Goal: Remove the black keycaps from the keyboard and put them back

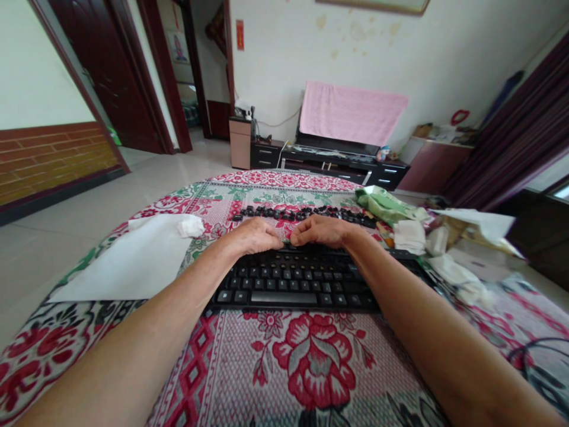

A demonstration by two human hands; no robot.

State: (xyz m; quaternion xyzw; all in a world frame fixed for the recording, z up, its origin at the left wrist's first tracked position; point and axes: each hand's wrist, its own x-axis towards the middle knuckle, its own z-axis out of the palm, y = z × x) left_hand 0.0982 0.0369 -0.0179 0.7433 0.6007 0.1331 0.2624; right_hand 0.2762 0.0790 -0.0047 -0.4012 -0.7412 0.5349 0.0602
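Note:
A black keyboard [284, 298] lies across the patterned cloth, its space bar toward me. Keycaps sit on its nearer rows, while a farther row shows bare key mounts. My left hand [260, 236] is closed in a pinch at the keyboard's far edge. Right beside it, my right hand [320, 231] pinches too, the fingertips of both almost meeting. Something small and dark shows between the fingertips, too small to make out. Beyond my hands, loose black keycaps [306, 212] lie in a long strip, partly hidden by the hands.
White paper [146, 255] with a crumpled tissue [191, 226] lies at left. To the right are a green tissue pack [389, 204], folded tissues [409, 236] and wrappers. A black cable [528, 362] curls at the right edge. The floral tablecloth [315, 356] covers the table.

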